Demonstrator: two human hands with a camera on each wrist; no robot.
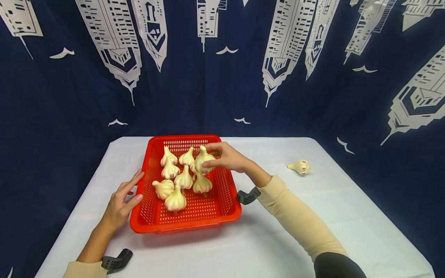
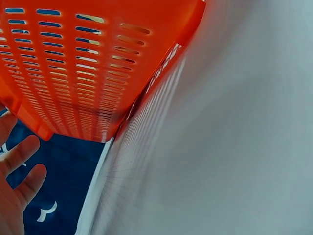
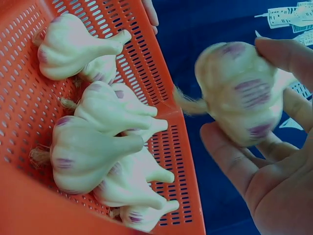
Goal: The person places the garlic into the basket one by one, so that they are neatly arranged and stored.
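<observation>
A red plastic basket (image 1: 184,226) stands on the white-covered table with several garlic bulbs (image 1: 175,199) in it. Over the basket's right side, my right hand (image 1: 227,157) grips one garlic bulb (image 3: 239,93) between thumb and fingers. That bulb shows purple patches and a tuft of roots in the right wrist view, raised above the others. At the left rim, my left hand (image 1: 119,204) rests with its fingers spread along the basket's edge. Its fingertips (image 2: 33,178) appear beside the basket's perforated wall in the left wrist view.
A single garlic bulb (image 1: 301,167) lies on the white tablecloth (image 1: 278,216) to the right of the basket. Behind the table hangs a dark blue cloth (image 1: 208,96) printed with white buildings. Each wrist wears a dark band (image 1: 248,195).
</observation>
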